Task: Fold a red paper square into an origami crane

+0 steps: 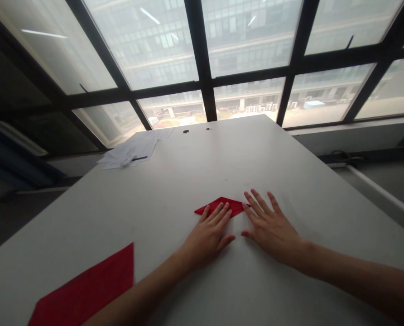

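A small piece of folded red paper [222, 200], pointed at both ends, lies flat on the white table. My left hand [209, 235] rests on its near side with the fingers stretched out, covering part of the paper. At the right tip of the folded paper, my right hand [271, 228] lies flat with fingers spread, its fingertips touching or just over that tip. A larger sheet of red paper [89, 283] lies at the lower left, partly hidden under or behind my left forearm.
White printed papers [134, 149] lie loosely at the table's far left, with a dark pen-like stick [140, 158] on them. Two small holes, one a round hole [186, 131], sit near the far edge of the white table [229, 158]. Large framed windows stand beyond.
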The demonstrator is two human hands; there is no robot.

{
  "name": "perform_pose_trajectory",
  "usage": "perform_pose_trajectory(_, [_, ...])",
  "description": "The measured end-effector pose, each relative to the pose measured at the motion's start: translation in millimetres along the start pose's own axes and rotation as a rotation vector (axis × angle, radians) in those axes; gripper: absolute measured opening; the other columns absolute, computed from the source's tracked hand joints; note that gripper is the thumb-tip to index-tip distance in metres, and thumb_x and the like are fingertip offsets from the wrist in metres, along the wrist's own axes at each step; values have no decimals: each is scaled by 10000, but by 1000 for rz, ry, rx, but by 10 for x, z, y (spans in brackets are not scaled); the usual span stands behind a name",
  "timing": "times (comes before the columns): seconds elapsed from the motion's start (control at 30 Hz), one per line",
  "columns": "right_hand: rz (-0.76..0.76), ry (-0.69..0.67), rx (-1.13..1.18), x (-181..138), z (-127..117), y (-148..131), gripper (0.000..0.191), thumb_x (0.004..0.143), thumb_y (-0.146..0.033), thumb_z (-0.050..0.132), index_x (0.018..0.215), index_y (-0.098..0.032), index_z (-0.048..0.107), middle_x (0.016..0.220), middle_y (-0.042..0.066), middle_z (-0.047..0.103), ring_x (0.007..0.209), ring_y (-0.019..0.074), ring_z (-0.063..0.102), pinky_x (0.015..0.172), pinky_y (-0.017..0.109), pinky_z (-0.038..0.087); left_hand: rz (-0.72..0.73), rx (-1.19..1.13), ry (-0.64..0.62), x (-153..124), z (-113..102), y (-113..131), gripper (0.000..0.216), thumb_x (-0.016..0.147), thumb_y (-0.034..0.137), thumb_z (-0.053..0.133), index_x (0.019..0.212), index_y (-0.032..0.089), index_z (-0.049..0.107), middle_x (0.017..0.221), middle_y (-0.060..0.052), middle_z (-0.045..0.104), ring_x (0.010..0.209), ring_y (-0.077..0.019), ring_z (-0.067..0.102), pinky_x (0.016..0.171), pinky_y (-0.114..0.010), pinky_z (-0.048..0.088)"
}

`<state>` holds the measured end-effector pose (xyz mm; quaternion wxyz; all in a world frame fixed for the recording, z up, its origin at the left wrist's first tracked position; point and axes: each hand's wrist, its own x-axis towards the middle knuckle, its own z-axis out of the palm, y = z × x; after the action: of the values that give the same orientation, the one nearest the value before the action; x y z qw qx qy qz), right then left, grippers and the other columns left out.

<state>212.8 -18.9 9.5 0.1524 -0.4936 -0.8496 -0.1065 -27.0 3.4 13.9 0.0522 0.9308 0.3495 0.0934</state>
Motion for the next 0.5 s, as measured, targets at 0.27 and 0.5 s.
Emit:
perform_pose_trajectory(0.27, [119, 19, 7, 63, -69, 20, 553, 961, -451, 479, 1311, -33, 577, 1471, 277, 431, 1445, 402, 258, 1158, 638, 144, -19, -15, -35, 20, -21, -2, 635, 998, 519, 359, 1542, 216, 234, 1596, -105, 249, 1491, -248, 203, 1209, -522, 168])
perform_pose_trajectory(0.5, [72, 20, 184, 235, -58, 138, 341, 974, -170, 434, 1260, -166, 619, 1387, 155, 550, 1296, 279, 468, 1086, 441, 384, -23, -48, 3, 30, -11, -11, 550, 1013, 446, 368, 1521, 249, 295, 1568, -78, 336, 1473, -217, 267, 1213, -489, 188])
